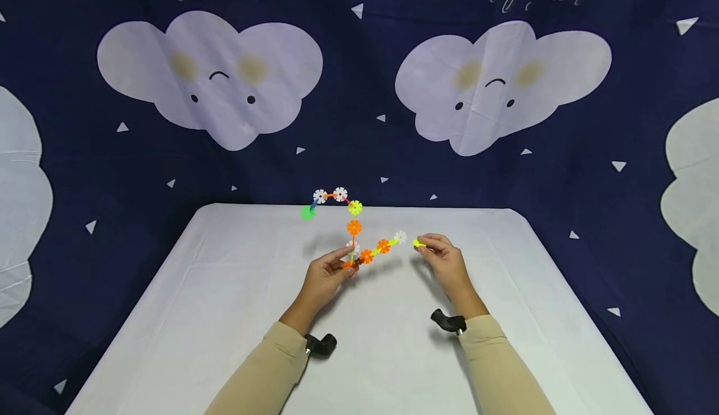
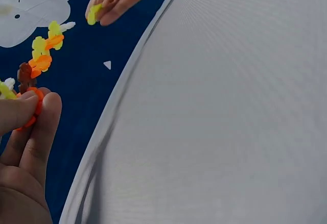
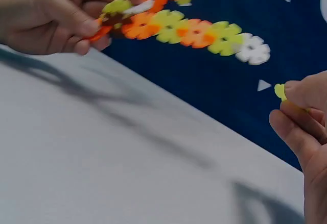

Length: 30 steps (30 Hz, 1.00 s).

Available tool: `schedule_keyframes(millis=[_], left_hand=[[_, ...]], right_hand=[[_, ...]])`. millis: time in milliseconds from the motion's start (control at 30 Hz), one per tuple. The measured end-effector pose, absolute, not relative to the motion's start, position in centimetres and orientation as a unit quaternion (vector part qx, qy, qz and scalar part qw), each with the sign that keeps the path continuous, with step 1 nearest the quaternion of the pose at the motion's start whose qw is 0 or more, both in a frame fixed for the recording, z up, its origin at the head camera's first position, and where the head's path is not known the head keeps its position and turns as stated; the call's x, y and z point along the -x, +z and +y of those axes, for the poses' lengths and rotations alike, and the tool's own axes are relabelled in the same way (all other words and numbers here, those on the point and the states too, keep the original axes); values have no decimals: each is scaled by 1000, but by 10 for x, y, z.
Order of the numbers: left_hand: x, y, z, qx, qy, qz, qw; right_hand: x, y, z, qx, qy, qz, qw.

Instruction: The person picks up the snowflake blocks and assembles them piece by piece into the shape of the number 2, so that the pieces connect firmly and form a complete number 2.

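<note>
My left hand point(image 1: 321, 281) pinches an orange snowflake disc point(image 2: 39, 103) between thumb and fingers. That disc belongs to a chain of interlocking plastic snowflake discs point(image 1: 384, 246), held above the white table. One arm of the chain rises and curls left to a green disc point(image 1: 307, 213). The other arm slants right, alternating orange and yellow, and finishes in a white disc point(image 3: 253, 49). Between the thumb and fingertips of my right hand point(image 1: 451, 269) is a small yellow snowflake disc point(image 3: 279, 91), partly covered by the thumb. A short gap separates it from the white disc.
The white table point(image 1: 236, 315) stretches under both hands, with their shadows on it. Behind its far edge hangs a dark blue curtain point(image 1: 359, 72) printed with clouds and triangles. A black wrist mount point(image 1: 322, 345) sticks out at the left cuff, another point(image 1: 447, 321) at the right.
</note>
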<state>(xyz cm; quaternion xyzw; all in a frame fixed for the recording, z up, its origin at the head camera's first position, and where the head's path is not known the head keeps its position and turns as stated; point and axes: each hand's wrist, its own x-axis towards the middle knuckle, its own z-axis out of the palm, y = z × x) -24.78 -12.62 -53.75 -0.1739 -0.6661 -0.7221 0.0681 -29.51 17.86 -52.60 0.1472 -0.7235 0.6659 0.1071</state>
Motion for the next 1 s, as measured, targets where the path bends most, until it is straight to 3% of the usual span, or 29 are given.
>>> schedule_keyframes(millis=[433, 1000], left_hand=[[249, -543, -126, 180, -692, -697, 63], [248, -541, -125, 179, -682, -707, 54]], right_hand=[[296, -526, 185, -201, 734, -640, 107], [295, -523, 188, -196, 740, -639, 69]])
